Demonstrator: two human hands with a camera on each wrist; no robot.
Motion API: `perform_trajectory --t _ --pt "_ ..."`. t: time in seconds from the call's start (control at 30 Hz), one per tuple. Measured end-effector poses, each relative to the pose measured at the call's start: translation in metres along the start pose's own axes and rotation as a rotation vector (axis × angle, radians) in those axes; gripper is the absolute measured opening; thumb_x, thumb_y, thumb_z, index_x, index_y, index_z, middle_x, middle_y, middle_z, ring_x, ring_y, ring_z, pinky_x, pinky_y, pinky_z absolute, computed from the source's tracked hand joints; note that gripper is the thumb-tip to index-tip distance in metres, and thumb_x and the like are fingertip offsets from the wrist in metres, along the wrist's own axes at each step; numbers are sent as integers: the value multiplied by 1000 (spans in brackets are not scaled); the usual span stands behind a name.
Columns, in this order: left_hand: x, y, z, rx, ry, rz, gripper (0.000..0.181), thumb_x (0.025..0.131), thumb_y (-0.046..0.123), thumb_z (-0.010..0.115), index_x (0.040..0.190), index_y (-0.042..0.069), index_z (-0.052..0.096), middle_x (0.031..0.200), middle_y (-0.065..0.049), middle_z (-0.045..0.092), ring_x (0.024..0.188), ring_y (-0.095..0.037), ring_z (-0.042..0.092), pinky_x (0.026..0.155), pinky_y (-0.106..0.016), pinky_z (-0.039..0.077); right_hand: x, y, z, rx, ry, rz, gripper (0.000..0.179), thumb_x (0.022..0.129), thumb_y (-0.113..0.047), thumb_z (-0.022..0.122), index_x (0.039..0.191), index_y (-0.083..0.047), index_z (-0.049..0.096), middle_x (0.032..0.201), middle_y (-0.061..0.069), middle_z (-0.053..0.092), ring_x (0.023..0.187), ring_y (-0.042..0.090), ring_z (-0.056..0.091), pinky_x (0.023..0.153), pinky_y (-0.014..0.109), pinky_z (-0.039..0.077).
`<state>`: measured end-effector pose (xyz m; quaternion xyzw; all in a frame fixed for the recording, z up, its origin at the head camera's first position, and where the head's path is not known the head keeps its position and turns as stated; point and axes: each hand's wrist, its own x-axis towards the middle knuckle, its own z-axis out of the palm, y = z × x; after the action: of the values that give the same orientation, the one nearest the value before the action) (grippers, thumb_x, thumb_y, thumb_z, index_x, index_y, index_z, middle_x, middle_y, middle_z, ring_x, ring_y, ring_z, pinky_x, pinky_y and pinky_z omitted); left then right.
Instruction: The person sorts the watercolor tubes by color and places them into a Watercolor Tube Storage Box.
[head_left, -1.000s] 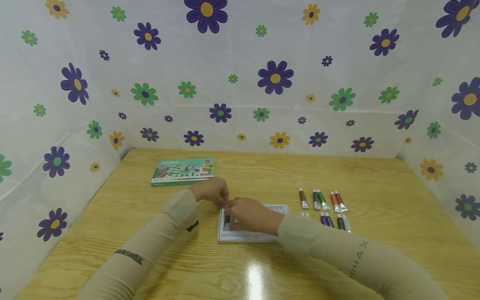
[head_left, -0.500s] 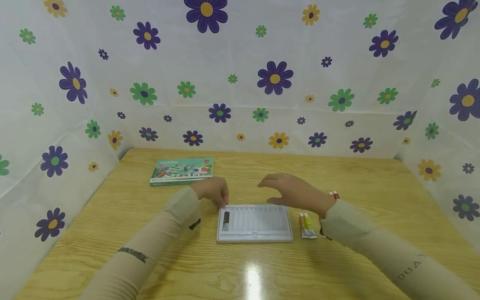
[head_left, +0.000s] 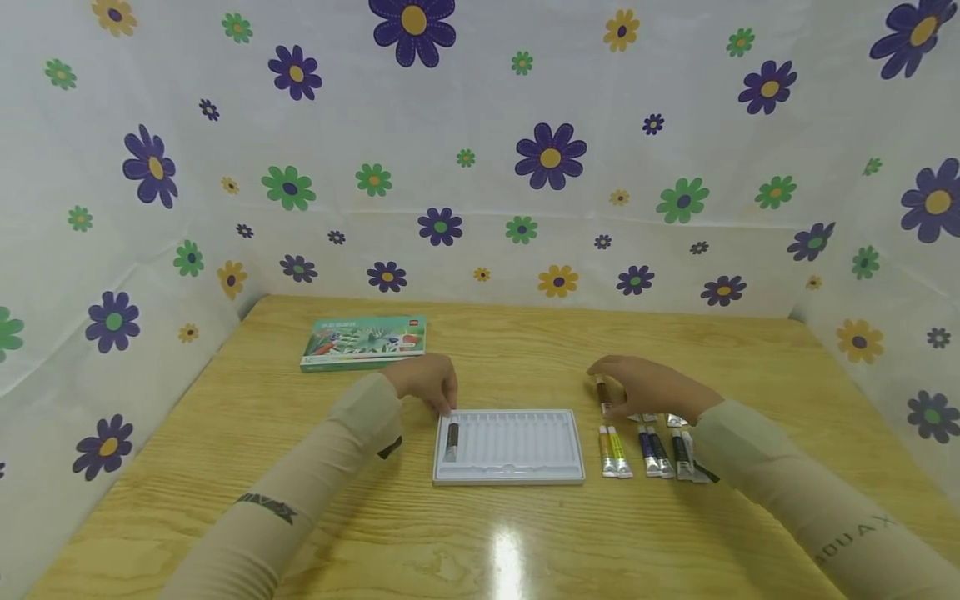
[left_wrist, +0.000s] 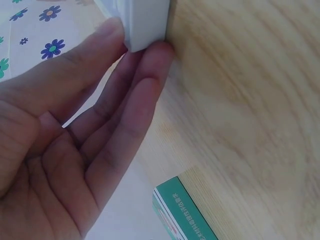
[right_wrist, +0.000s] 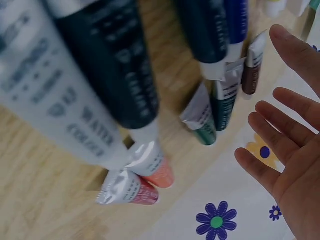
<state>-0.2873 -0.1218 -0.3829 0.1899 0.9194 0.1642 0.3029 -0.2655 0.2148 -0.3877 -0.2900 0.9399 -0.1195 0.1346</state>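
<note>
My left hand point(head_left: 427, 382) pinches the back left corner of a white slotted paint tray point(head_left: 517, 482); the left wrist view has thumb and fingers on either side of the white corner point(left_wrist: 147, 25). One dark brown paint tube point(head_left: 452, 440) lies in the tray's leftmost slot. Over the back row of tubes at right is my right hand point(head_left: 660, 387), thumb and fingers spread about a reddish-brown paint tube point(head_left: 603, 398). The right wrist view shows its fingers apart from that brown tube point(right_wrist: 251, 75). The hand partly hides the green tubes point(right_wrist: 222, 102) beside it.
In the front row lie ochre and yellow tubes point(head_left: 617, 454), blue tubes point(head_left: 654, 452), and black and white tubes point(head_left: 684, 457). Orange and red tubes point(right_wrist: 150, 172) lie behind the black and white ones. A green illustrated paint box point(head_left: 363, 343) lies at the back left of the wooden table point(head_left: 360, 533).
My right hand has left the tray's left end and moved right to the back row of tubes, uncovering the dark brown tube in its slot. My left hand stays at the tray corner.
</note>
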Motion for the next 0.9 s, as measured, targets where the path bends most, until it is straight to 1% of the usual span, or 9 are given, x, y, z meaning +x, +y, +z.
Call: perform_trajectory --t 0.13,0.2,0.3,0.4,0.47,0.53,0.63,0.77,0.9 --pt "0 0 1 -7 0 -2 4 79 3 72 82 2 71 78 -4 68 67 -11 62 68 -23 54 1 6 4 -11 -4 -10 63 79 -26 75 130 0 49 133 18 52 121 35 51 102 50 40" --pt "0 0 2 -2 2 2 4 79 3 72 83 2 71 78 -4 68 67 -10 62 68 -23 54 2 7 5 -25 -5 -27 62 79 -25 75 130 1 50 131 18 53 115 32 55 99 48 43" --pt "-1 0 2 -1 5 -2 4 79 3 72 83 2 71 78 -4 68 67 -10 62 68 -23 54 4 9 6 -40 -7 -52 61 79 -24 75 129 2 51 126 16 57 102 23 59 92 43 48" --pt "-2 0 2 5 6 -4 4 79 3 72 83 3 71 77 -3 68 67 -10 61 68 -23 54 6 9 7 -26 -15 -61 59 79 -22 75 127 3 51 114 11 61 86 14 57 83 36 50" --pt "-2 1 1 3 5 -10 4 79 3 72 83 2 71 77 -3 68 67 -10 61 69 -23 54 7 9 7 -9 -20 -66 58 79 -21 75 126 3 52 107 7 62 80 11 53 79 33 49" --pt "-2 1 1 -1 8 -13 4 79 4 72 83 3 71 77 -3 68 68 -11 62 69 -23 54 7 8 7 -2 -18 -78 57 79 -20 75 125 4 53 103 5 62 81 11 53 81 34 49" --pt "-3 1 1 -12 16 -18 4 79 4 73 82 3 71 77 -3 68 68 -11 62 69 -24 54 7 7 7 -9 -11 -98 56 79 -19 75 125 5 53 104 6 62 86 13 55 87 39 49" --pt "-3 1 1 -17 24 -17 5 78 5 74 81 3 70 77 -3 68 68 -11 63 69 -24 54 7 7 6 -29 -11 -92 59 78 -20 76 126 4 52 116 13 61 101 23 59 95 45 47" --pt "-5 1 1 -18 22 -25 5 79 5 73 82 3 70 78 -3 68 69 -12 63 70 -24 54 8 5 7 -54 -15 -58 62 76 -23 78 127 3 52 125 18 57 112 31 57 98 45 45"
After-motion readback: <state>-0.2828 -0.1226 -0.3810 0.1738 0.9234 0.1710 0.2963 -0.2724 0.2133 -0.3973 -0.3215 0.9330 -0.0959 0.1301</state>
